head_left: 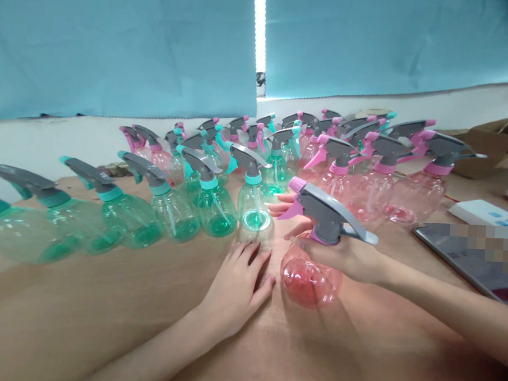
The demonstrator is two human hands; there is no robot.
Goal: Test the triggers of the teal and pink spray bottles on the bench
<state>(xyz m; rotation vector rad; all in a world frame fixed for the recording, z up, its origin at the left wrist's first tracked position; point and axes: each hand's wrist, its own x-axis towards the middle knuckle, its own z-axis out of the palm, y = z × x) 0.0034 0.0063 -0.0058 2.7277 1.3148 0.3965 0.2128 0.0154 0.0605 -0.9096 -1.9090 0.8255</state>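
My right hand is around the neck of a pink spray bottle with a grey and pink trigger head, the bottle slightly tilted over the wooden table. Some of its fingers reach out past the trigger. To the left, my left hand lies on the table with its fingers spread and nothing in it. Just beyond its fingertips stands a green spray bottle, the nearest thing to that hand.
Several green spray bottles line the left side. Several pink ones stand at the back right. Further right lie a dark flat device, a white box and an open cardboard box. Blue curtains hang behind.
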